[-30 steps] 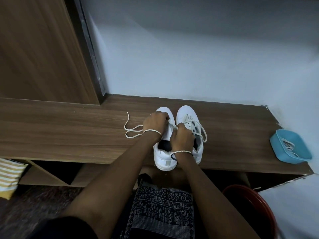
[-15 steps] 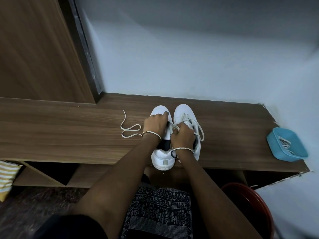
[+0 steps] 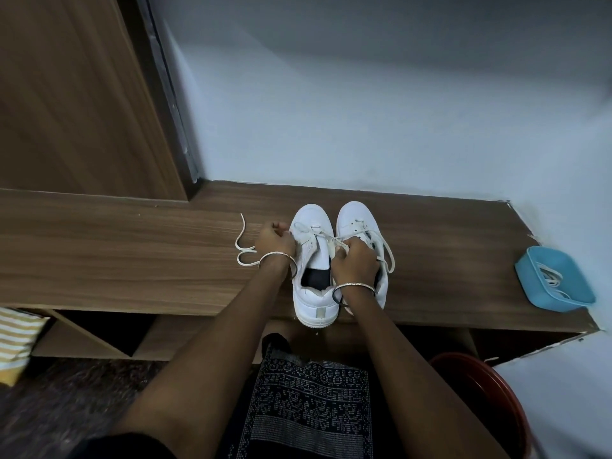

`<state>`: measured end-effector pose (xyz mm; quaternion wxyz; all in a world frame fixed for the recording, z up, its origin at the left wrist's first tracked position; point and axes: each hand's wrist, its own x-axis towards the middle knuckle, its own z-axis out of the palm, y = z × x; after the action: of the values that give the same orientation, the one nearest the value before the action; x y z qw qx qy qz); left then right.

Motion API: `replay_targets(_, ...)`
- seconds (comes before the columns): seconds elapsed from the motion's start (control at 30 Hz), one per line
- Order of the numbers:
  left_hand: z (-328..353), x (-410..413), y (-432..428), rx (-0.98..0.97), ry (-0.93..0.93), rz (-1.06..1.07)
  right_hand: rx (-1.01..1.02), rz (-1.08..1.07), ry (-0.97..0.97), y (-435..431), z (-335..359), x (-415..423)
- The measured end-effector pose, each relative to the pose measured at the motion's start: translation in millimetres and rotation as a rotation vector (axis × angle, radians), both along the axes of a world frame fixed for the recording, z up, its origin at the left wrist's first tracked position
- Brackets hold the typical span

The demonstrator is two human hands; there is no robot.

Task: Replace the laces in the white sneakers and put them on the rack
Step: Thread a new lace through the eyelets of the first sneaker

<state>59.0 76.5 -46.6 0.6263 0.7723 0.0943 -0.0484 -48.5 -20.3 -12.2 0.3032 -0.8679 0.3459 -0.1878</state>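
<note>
Through the head camera I am looking down at the pair of white sneakers, which are standing side by side on the wooden rack top [image 3: 132, 260], toes pointing at the wall and heels at its near edge. The left sneaker [image 3: 313, 286] is sitting between the two hands. The left hand [image 3: 275, 238] is pressing against its outer side at the eyelets, and the right hand [image 3: 356, 260] is hovering over its inner side, hiding the rear of the right sneaker [image 3: 359, 220].

Both forearms are reaching forward from the lap, each wrist wearing a thin bangle. The left hand's fingers are curling tightly around the lace [image 3: 331, 240], whose loose end is trailing out in loops on the wood to the left of that wrist. The right hand is pinching the same lace between thumb and fingertips just above the tongue, with the knuckles turned up towards me.

Well apart, at the right end, a blue tray [image 3: 530, 279] is holding more laces, and a red bucket [image 3: 480, 392] is standing on the floor below.
</note>
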Motion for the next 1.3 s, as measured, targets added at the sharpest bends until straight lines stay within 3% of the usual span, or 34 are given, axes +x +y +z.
replay_targets(0.17,24.1,-10.5,-0.3,0.461,-0.523,-0.324,0.0,0.008,-0.017,0.7,-1.2,-0.2)
replay_targets(0.27,30.2,-13.6,-7.1,0.824,-0.64,-0.477,0.002,0.016,-0.02,-0.1,-2.1,0.1)
replay_targets(0.37,30.5,-11.8,-13.3,1.048,-0.657,-0.509,0.013,0.018,-0.015,-1.0,-2.0,0.6)
replay_targets(0.57,30.6,-10.9,-13.2,1.283,-0.809,-0.515,0.04,0.015,-0.02,-1.9,-4.5,1.3)
replay_targets(0.77,14.2,-7.1,-7.6,1.233,-1.024,-0.526,0.035,0.015,-0.014,-2.9,-5.1,2.1)
replay_targets(0.93,8.4,-3.1,-6.8,1.32,-0.926,-0.535,0.026,0.018,-0.006,-3.5,-5.4,1.4)
replay_targets(1.0,9.8,-2.4,-1.2,1.339,-0.765,-0.512,0.025,0.015,-0.009,-3.8,-5.8,1.6)
replay_targets(1.1,2.6,4.8,17.0,1.202,-0.477,-0.445,0.023,0.01,-0.007,-4.2,-6.7,1.9)
replay_targets(1.2,-8.6,7.4,39.8,1.117,-0.309,-0.266,0.019,0.011,-0.009,-3.7,-6.6,1.9)
replay_targets(1.3,-13.6,6.4,50.5,1.052,-0.197,-0.228,0.024,0.016,-0.014,-3.5,-7.0,2.1)
